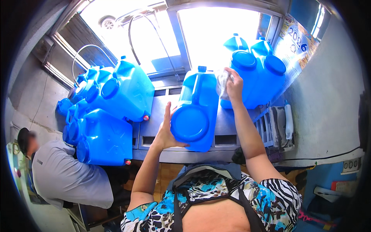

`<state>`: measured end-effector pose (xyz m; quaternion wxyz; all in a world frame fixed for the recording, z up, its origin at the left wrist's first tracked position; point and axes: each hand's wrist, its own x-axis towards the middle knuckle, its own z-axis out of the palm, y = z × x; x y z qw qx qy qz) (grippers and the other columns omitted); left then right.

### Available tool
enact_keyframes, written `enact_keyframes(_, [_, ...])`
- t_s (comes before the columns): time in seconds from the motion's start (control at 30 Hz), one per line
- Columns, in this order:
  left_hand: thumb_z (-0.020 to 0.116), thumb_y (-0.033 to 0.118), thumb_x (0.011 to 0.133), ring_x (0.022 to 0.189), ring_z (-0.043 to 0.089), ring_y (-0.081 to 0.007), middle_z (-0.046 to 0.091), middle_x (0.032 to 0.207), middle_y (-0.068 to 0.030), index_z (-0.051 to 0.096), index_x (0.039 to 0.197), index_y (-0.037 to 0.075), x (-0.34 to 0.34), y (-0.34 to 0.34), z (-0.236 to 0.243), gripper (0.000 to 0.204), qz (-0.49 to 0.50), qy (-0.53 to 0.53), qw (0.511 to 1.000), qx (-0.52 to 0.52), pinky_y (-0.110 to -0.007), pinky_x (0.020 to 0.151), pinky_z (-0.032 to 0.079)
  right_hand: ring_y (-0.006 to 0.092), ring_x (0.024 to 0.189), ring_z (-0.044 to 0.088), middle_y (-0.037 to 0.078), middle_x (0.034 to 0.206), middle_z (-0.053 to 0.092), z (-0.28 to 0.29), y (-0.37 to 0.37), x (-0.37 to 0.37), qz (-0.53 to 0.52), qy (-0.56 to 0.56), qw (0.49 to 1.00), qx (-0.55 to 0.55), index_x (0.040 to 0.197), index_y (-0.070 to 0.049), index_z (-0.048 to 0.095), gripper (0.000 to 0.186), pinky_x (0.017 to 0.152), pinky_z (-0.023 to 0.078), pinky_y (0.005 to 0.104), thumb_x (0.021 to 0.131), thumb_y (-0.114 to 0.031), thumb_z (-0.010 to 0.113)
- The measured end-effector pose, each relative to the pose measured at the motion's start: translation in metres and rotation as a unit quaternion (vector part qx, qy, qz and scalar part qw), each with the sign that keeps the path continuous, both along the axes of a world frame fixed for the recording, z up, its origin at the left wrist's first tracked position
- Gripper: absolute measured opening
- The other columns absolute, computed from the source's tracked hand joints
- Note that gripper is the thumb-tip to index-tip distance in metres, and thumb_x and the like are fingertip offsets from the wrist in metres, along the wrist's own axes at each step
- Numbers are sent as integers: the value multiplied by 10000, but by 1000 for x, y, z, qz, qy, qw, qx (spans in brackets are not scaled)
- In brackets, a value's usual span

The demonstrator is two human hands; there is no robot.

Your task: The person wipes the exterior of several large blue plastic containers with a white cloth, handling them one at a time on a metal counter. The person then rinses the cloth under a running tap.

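The left hand (168,133) is spread against the lower left side of a blue jug (208,108), thumb and fingers apart rather than closed around it. The jug stands on the metal counter (156,116) in front of the person, its big round lid (189,123) facing them. Farther up, the right hand (234,85) clamps a bunched white cloth (222,83) at the jug's upper right edge. More blue jugs stand left and right, a co-worker in a grey shirt (71,174) sits at left, and beyond is a bright window (220,34).
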<state>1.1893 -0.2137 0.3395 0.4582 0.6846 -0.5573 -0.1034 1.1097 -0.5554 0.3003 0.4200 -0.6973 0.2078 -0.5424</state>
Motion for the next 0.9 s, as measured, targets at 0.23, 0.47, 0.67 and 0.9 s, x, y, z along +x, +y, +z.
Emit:
enact_keyframes(0.23, [1024,335,394,1398,464,-396,464,1492,-235,97,1617,126,-6,30,-2,1549,37,77,995,41,-500,1169,386,274,897,692,154,967,719,-50,-11,72,201,85,940,261,1003,41,707,355,805,564,423,954,-252,513])
enact_keyframes(0.47, [1019,303,420,1396,450,-372,406,1523,-207,178,1595,103,-4,9,-10,1459,62,79,995,2,-471,1180,367,231,667,670,126,803,689,-252,66,24,52,324,826,458,918,26,706,353,593,552,431,955,-285,543])
enact_keyframes(0.67, [1027,303,436,1414,420,-381,392,1531,-217,164,1602,144,51,-63,-19,1459,29,63,998,1,-490,1188,355,262,737,709,131,927,728,-231,76,-73,229,133,676,687,1066,17,692,325,658,591,451,968,-255,545])
enact_keyframes(0.9, [1021,320,468,1448,372,-389,378,1560,-185,142,1609,227,93,-181,-16,1443,15,67,998,14,-537,1212,330,293,1083,669,132,1249,672,-154,84,-133,316,-79,646,690,1359,-194,565,577,838,598,518,994,-632,475])
